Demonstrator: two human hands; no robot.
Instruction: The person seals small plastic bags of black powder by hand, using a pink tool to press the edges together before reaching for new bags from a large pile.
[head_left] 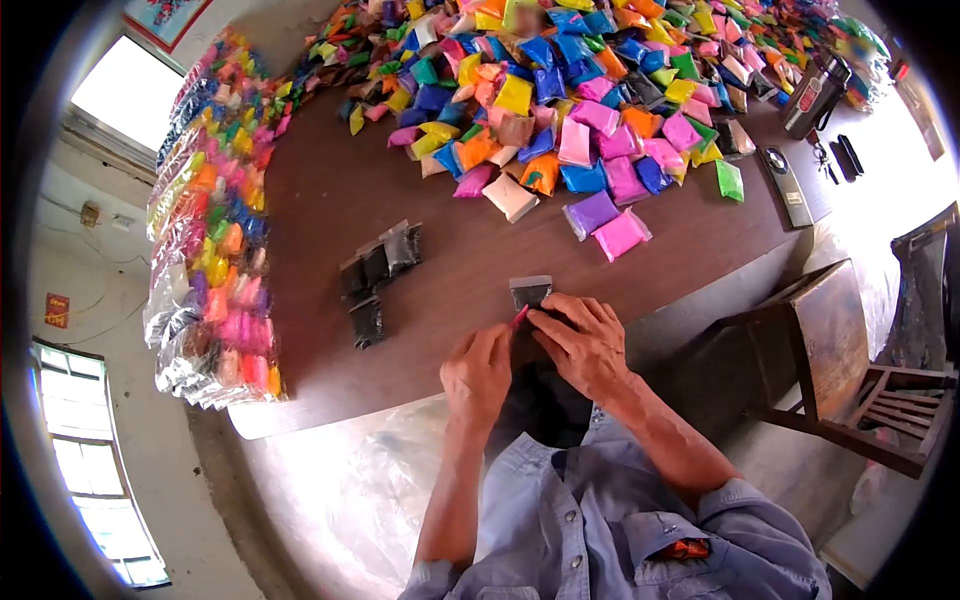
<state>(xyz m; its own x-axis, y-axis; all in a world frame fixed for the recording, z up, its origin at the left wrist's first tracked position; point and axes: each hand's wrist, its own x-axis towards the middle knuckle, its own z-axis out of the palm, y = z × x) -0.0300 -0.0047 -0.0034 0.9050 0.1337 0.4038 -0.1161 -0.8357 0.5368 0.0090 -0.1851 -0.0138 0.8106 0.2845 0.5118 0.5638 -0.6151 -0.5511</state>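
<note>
At the table's front edge, my right hand [582,340] is closed, its thumb and fingers at the lower end of a small black packet [530,291] with a clear top strip. Close beside it on the left, my left hand [477,374] is pinched shut, with a thin pink piece [519,317] showing at its fingertips. What kind of thing the pink piece is, I cannot make out. Several other black packets [375,265] lie together on the table to the left, one of them [366,322] slightly nearer me.
A large heap of colourful packets [515,95] covers the back of the brown table [320,210]. Clear bags of packets [215,270] are stacked along the left edge. At right are a dark flask [817,95], a flat metallic case [787,187] and a wooden chair [830,340].
</note>
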